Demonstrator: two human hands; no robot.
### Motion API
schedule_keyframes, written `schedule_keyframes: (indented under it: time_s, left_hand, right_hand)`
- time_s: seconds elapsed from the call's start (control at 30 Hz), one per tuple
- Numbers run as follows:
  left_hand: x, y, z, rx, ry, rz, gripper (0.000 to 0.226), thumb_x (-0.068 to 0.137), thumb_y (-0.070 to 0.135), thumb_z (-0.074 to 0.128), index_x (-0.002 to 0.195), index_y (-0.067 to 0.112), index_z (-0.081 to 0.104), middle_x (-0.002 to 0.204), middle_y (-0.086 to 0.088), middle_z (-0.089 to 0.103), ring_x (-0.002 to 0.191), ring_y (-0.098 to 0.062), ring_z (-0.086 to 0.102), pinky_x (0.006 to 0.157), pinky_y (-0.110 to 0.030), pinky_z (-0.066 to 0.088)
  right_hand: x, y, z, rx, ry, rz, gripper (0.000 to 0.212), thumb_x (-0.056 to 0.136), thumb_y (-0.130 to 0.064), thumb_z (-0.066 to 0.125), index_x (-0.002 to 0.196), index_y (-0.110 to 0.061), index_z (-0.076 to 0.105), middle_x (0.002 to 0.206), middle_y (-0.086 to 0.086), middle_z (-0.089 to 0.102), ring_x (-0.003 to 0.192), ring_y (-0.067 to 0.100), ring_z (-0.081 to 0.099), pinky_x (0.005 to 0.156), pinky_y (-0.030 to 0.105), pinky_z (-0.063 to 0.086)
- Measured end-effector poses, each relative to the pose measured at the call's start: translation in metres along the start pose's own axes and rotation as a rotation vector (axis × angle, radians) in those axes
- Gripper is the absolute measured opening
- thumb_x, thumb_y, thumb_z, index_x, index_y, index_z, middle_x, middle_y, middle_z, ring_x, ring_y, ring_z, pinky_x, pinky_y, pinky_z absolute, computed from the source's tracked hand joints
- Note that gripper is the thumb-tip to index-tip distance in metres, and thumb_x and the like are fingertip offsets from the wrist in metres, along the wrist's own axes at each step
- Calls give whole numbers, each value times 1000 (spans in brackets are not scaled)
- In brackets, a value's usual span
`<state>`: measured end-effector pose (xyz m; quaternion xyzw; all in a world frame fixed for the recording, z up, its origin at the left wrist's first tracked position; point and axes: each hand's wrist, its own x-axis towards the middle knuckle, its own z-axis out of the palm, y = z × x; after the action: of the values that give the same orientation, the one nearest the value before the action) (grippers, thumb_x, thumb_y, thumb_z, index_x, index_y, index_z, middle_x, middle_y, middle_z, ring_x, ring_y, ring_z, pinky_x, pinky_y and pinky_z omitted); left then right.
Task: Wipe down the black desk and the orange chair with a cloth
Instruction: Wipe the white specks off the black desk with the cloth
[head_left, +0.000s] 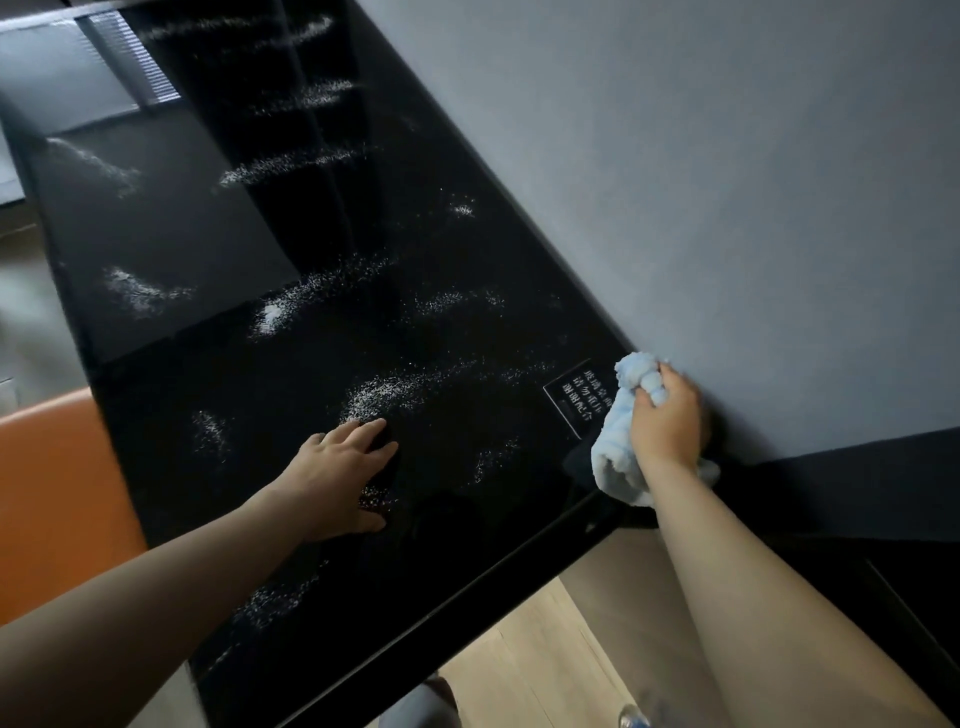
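Someone leans over a long, glossy black desk top (457, 322) set against a grey-blue wall (727, 182), seen from their own eye level. Streaks of white powder (384, 389) are scattered along the surface from twelve o'clock down to six. At about three o'clock, in the corner by the wall, the right hand (667, 415) has its fingers curled tight around a bunched, fluffy pale blue cloth (613, 452), which hangs down onto the desk beside a small white-lettered label (582, 397). The left hand (343, 467) lies near the centre, fingers spread and flat on the desk, gripping nothing. A smooth orange chair (52, 493) shows at nine o'clock, tucked against the desk edge. The cloth looks soft, light and limp, so it is probably best held as a wad in the palm with a loose flap left to drag. The polished top looks hard and slick, so the powder will likely slide and scatter rather than stick.
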<state>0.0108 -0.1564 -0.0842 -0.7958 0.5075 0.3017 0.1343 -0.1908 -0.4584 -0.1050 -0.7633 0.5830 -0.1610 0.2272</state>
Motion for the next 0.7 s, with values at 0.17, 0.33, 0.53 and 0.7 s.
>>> schedule_keyframes:
  time_s: [0.17, 0.33, 0.53, 0.7]
  left_hand:
    - [4, -2, 8, 31, -8, 27, 109, 72, 65, 67, 154, 29, 5, 160, 0, -12, 148, -25, -6, 116, -42, 27]
    - [5, -3, 8, 52, -12, 37, 110, 72, 66, 67, 154, 29, 4, 160, 0, -13, 148, -25, -8, 116, -43, 26]
    - [6, -4, 9, 38, 30, 35, 107, 71, 69, 63, 154, 30, 7, 161, -1, -8, 149, -25, -3, 115, -40, 28]
    - [6, -3, 15, 25, 65, 24, 107, 70, 72, 62, 154, 32, 9, 161, 1, -7, 149, -24, -2, 114, -38, 27]
  right_hand:
    - [20, -5, 13, -36, 0, -20, 24, 90, -17, 45, 103, -12, 64, 109, 11, 67, 102, 32, 59, 87, 34, 46]
    - [28, -13, 22, -32, 8, -94, 22, 88, -16, 47, 99, -14, 66, 103, 9, 69, 98, 32, 60, 86, 35, 47]
    - [38, -19, 29, -86, -82, -184, 34, 88, -18, 49, 119, -19, 63, 117, 4, 66, 109, 31, 56, 91, 36, 45]
    - [36, -25, 37, -133, -112, -242, 34, 88, -21, 53, 120, -20, 64, 119, 3, 64, 112, 27, 53, 88, 34, 42]
